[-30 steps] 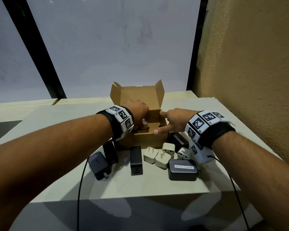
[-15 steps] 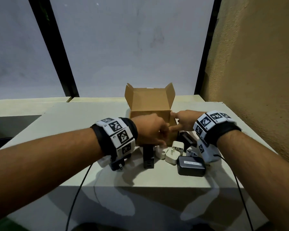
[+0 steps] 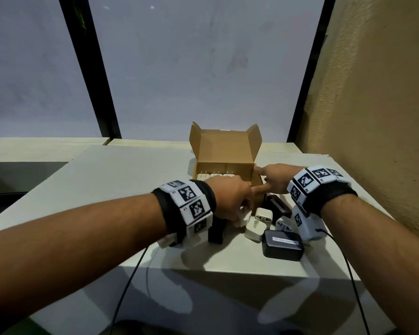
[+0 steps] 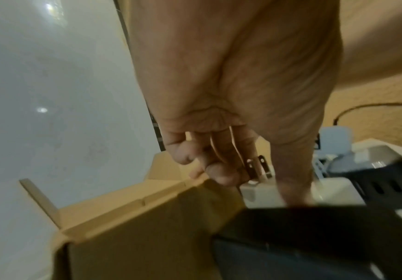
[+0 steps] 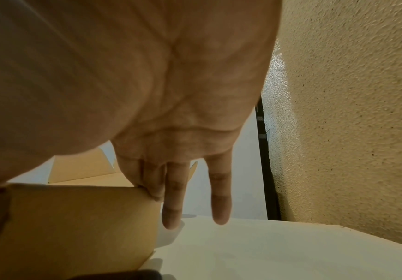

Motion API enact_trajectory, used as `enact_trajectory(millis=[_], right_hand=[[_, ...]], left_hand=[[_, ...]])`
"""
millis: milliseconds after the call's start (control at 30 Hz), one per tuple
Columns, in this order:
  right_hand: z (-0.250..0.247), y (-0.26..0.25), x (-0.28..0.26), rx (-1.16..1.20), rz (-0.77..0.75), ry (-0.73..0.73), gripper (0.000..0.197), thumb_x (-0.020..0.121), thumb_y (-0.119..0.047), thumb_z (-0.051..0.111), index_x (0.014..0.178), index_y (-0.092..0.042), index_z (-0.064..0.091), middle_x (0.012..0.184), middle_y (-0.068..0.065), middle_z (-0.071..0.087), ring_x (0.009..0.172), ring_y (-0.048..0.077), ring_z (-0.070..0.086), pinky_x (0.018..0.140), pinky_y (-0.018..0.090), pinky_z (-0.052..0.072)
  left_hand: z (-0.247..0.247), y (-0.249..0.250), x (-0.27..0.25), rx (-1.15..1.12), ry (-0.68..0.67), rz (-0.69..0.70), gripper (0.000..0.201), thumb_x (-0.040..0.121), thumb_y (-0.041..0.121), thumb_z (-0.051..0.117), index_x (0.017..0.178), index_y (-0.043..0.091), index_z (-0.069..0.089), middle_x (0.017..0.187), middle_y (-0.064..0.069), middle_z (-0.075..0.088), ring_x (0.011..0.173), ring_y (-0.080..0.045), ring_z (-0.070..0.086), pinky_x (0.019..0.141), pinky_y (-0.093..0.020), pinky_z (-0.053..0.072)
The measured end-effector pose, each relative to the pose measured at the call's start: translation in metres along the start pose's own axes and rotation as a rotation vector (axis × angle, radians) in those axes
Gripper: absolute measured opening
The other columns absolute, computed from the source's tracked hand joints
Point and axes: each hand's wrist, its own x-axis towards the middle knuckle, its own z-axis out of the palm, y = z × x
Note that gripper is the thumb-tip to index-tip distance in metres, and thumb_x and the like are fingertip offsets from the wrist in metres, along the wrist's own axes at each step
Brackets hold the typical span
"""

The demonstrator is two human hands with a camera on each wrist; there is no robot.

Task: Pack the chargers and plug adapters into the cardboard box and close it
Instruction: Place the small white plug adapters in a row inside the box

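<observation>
The open cardboard box (image 3: 225, 151) stands mid-table with its lid up and a row of white adapters (image 3: 215, 175) inside. My left hand (image 3: 237, 209) is down in front of the box. In the left wrist view, the left hand (image 4: 255, 181) has its fingers curled by the metal prongs (image 4: 257, 168) of a white plug adapter (image 4: 291, 191), with the thumb on the adapter's body. My right hand (image 3: 259, 180) rests on the box's front right corner. Its straight fingers (image 5: 173, 208) lie against the box wall (image 5: 75, 217).
More white adapters (image 3: 259, 222) and black chargers (image 3: 283, 245) lie at the table's front edge, one black charger (image 3: 217, 232) under my left wrist. A textured wall (image 3: 373, 117) stands close on the right. Cables hang off the table's front.
My left hand came out of the box and dropped in front of it onto a white plug adapter. My right hand stayed at the box's right corner.
</observation>
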Motion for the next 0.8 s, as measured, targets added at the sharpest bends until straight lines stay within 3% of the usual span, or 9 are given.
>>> enact_trajectory(millis=[67, 167, 333, 533, 667, 800], right_hand=[[0.001, 0.002, 0.002, -0.008, -0.009, 0.006, 0.068, 0.089, -0.055, 0.054, 0.139, -0.011, 0.042, 0.123, 0.014, 0.062, 0.113, 0.029, 0.058, 0.095, 0.037, 0.045], [0.001, 0.004, 0.003, -0.021, -0.011, 0.012, 0.065, 0.089, -0.055, 0.054, 0.135, -0.009, 0.045, 0.121, 0.014, 0.063, 0.111, 0.029, 0.058, 0.093, 0.037, 0.044], [0.001, 0.004, 0.002, 0.044, -0.019, 0.006, 0.078, 0.082, -0.066, 0.053, 0.137, -0.012, 0.045, 0.117, 0.014, 0.064, 0.108, 0.029, 0.059, 0.094, 0.038, 0.046], [0.004, 0.007, 0.002, 0.13, -0.016, 0.013, 0.075, 0.079, -0.068, 0.056, 0.132, -0.015, 0.05, 0.117, 0.011, 0.065, 0.106, 0.027, 0.059, 0.091, 0.034, 0.044], [0.006, 0.008, 0.002, 0.127, -0.023, 0.016, 0.078, 0.079, -0.071, 0.053, 0.135, -0.017, 0.047, 0.118, 0.009, 0.064, 0.096, 0.022, 0.055, 0.089, 0.034, 0.043], [0.007, 0.009, 0.002, 0.135, -0.046, 0.017, 0.078, 0.079, -0.071, 0.053, 0.136, -0.018, 0.046, 0.119, 0.009, 0.065, 0.102, 0.024, 0.059, 0.088, 0.033, 0.043]], left_hand=[[-0.011, -0.006, 0.0, -0.072, 0.026, -0.003, 0.037, 0.078, 0.031, 0.076, 0.113, 0.023, 0.069, 0.103, 0.005, 0.07, 0.088, -0.013, 0.063, 0.08, -0.031, 0.056], [-0.031, -0.017, 0.002, -0.142, 0.029, -0.033, 0.045, 0.074, 0.035, 0.079, 0.114, 0.019, 0.067, 0.105, 0.007, 0.068, 0.09, -0.009, 0.061, 0.08, -0.025, 0.053], [-0.05, -0.036, 0.022, -0.132, 0.083, -0.106, 0.046, 0.076, 0.034, 0.078, 0.116, 0.017, 0.064, 0.106, 0.004, 0.066, 0.09, -0.013, 0.061, 0.077, -0.025, 0.052], [-0.042, -0.048, 0.058, -0.039, 0.134, -0.175, 0.048, 0.073, 0.034, 0.08, 0.115, 0.019, 0.062, 0.111, 0.004, 0.065, 0.094, -0.014, 0.058, 0.076, -0.025, 0.047], [-0.038, -0.053, 0.077, 0.0, 0.102, -0.197, 0.045, 0.074, 0.03, 0.08, 0.114, 0.02, 0.063, 0.11, 0.004, 0.064, 0.091, -0.013, 0.055, 0.074, -0.025, 0.044], [-0.033, -0.056, 0.094, 0.033, 0.053, -0.227, 0.04, 0.075, 0.029, 0.079, 0.112, 0.021, 0.065, 0.108, 0.003, 0.066, 0.095, -0.017, 0.06, 0.08, -0.029, 0.051]])
